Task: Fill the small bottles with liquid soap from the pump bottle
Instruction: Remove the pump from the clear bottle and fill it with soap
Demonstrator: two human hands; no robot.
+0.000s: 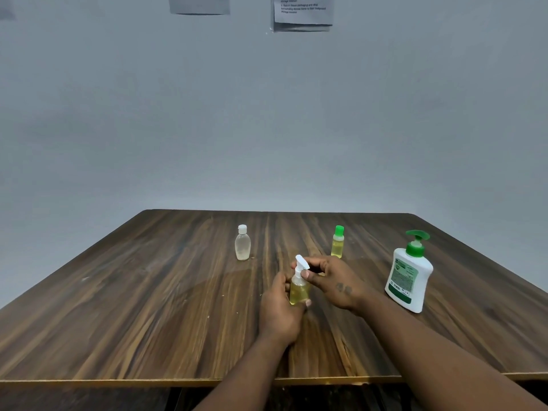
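Note:
My left hand [280, 310] grips the body of a small clear bottle [299, 290] holding yellow soap, near the table's middle. My right hand [335, 281] pinches the white spray top [302, 264] on that bottle. The white pump bottle [409, 277] with a green pump and label stands to the right, untouched. A small bottle with a green cap [338, 242], yellow liquid inside, stands behind my right hand. A clear bottle with a white cap [243, 243] stands to the back left; it looks almost empty.
The wooden table [148, 307] runs to a grey wall [267, 114] at the back. Its front edge lies just below my forearms. Paper sheets [302, 11] hang high on the wall.

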